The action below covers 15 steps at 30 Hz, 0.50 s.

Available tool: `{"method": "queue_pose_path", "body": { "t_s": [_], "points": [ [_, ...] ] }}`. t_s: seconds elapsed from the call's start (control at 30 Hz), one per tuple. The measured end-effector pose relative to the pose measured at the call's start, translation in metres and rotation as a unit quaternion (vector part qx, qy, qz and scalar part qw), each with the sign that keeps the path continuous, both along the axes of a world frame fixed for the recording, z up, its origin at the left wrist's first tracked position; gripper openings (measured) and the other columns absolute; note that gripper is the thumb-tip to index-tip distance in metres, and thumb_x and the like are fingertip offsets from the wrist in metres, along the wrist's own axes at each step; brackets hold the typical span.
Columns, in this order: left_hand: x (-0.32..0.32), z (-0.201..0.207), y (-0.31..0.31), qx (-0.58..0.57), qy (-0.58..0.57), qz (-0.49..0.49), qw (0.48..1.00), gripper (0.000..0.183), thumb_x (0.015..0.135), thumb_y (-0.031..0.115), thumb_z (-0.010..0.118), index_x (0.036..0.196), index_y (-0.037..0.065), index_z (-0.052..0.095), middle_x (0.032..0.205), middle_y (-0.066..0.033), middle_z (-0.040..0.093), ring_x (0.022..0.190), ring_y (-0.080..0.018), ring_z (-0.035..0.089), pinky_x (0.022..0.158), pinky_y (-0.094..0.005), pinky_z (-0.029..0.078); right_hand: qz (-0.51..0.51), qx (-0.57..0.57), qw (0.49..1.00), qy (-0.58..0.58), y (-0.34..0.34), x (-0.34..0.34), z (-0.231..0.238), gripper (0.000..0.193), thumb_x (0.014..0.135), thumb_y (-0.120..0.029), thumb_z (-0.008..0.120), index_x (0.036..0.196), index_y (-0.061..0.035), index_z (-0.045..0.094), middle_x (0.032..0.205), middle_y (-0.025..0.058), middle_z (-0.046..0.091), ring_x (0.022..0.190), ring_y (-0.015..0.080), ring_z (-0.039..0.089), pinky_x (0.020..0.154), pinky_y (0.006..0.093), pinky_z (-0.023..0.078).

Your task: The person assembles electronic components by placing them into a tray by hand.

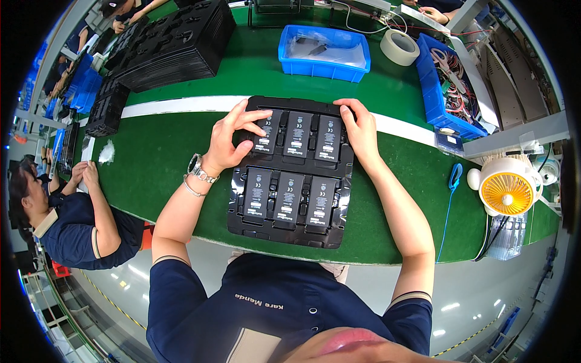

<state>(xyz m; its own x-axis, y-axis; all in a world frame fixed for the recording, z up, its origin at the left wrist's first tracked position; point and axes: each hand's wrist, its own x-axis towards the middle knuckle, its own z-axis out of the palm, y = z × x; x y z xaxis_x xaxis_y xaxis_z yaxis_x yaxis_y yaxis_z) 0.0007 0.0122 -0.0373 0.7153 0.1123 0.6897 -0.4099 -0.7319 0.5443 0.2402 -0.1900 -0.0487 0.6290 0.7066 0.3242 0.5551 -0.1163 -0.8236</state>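
Note:
A black plastic tray (260, 232) lies on the green work mat in front of me, holding flat black phone batteries in two rows of three. My left hand (232, 134) is open at the tray's far left corner, with spread fingertips over the upper-left battery (266, 131) and the thumb near the tray's left edge. At the far right corner, the fingers and thumb of my right hand (359, 128) are hooked around the tray's rim. The upper-right battery (327, 138) and lower-middle battery (288, 197) sit in their pockets, labels facing up.
Beyond the tray is a blue bin (324, 69) with clear plastic bags, beside a tape roll (399, 48). A blue bin of wires (451, 91) and a small yellow-and-white fan (507, 186) stand right. Stacked black trays (175, 45) rise far left. A co-worker (78, 224) sits left.

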Motion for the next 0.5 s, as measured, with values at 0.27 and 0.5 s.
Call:
{"method": "queue_pose_path", "body": {
  "t_s": [0.27,0.5],
  "points": [
    [-0.0024,-0.0006,-0.0003,0.005,-0.005,-0.014,1.000,0.069,0.094,0.023,0.061,0.151,0.002,0.029,0.124,-0.0184,0.068,0.083,-0.0233,0.075,0.094,-0.0378,0.053,0.002,0.001,1.000,0.021,0.0006,-0.0016,0.0014,0.023,0.097,-0.019,0.054,0.104,-0.0024,0.069,0.101,0.0137,0.069,0.096,0.0315,0.065,0.085,0.0401,0.049],
    [-0.0030,0.0003,-0.0002,0.008,-0.002,-0.017,1.000,0.070,0.090,0.015,0.061,0.151,0.003,0.029,0.123,-0.0181,0.069,0.083,-0.0230,0.076,0.094,-0.0378,0.053,-0.002,-0.001,1.000,-0.011,-0.0001,0.0003,-0.0011,0.023,0.099,-0.017,0.056,0.109,-0.0028,0.069,0.098,0.0126,0.072,0.091,0.0212,0.068,0.082,0.0326,0.050]
  ]
}}
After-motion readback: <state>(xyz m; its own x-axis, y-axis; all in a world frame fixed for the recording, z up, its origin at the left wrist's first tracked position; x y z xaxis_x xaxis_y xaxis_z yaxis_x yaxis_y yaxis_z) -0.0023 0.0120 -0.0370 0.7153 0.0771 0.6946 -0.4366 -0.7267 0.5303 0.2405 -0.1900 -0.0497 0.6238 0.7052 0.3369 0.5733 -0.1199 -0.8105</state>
